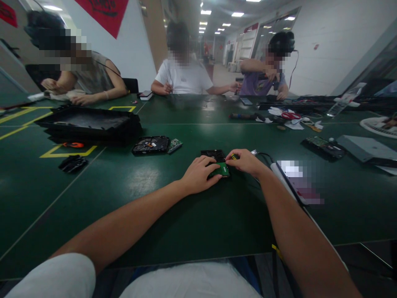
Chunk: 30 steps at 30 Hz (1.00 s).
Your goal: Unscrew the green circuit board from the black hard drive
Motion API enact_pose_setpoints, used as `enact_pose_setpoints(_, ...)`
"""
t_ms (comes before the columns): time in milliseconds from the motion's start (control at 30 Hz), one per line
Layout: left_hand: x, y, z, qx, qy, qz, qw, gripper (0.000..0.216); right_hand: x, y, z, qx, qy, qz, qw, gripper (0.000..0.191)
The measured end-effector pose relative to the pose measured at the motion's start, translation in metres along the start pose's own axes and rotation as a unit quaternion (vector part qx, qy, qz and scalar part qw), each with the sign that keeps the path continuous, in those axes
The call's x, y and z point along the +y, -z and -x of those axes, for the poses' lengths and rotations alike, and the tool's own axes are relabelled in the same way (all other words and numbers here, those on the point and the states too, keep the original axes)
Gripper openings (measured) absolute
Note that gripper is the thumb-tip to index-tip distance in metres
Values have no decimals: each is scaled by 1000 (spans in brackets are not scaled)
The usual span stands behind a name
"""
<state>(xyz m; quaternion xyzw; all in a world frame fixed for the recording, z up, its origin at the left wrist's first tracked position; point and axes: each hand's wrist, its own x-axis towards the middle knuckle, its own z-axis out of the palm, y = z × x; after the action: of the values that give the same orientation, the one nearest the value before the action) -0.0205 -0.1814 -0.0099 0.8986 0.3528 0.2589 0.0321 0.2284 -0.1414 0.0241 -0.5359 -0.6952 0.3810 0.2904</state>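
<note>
A hard drive (212, 155) with a green circuit board (223, 169) lies flat on the table in front of me. My left hand (201, 174) holds it from the left, thumb at the near edge and fingers across the board. At the drive's right side, my right hand (245, 162) pinches a small yellow-and-black screwdriver (235, 157). Its tip is hidden by the fingers, so contact with the drive cannot be made out. To the left, another hard drive (151, 145) sits beside a loose green circuit board (175, 145).
Black stacked trays (93, 124) stand left, near an orange-handled tool (73, 145) and black pieces (73, 164). A tablet-like device (294, 182) with a cable lies right of my hand. Farther right are another drive (324, 147), a grey box (369, 149) and a bottle (345, 100). Three people sit opposite.
</note>
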Motion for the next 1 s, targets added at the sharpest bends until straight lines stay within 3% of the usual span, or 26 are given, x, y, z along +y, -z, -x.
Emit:
enact_pose_setpoints(567, 1, 2, -2, -16, -24, -19, 999, 45, -3, 1, 0, -14, -21, 52, 998, 23)
enact_pose_setpoints(1000, 0, 0, -1, -14, -24, -15, 1000, 43, 1, 2, -3, -8, 10, 106, 994, 26)
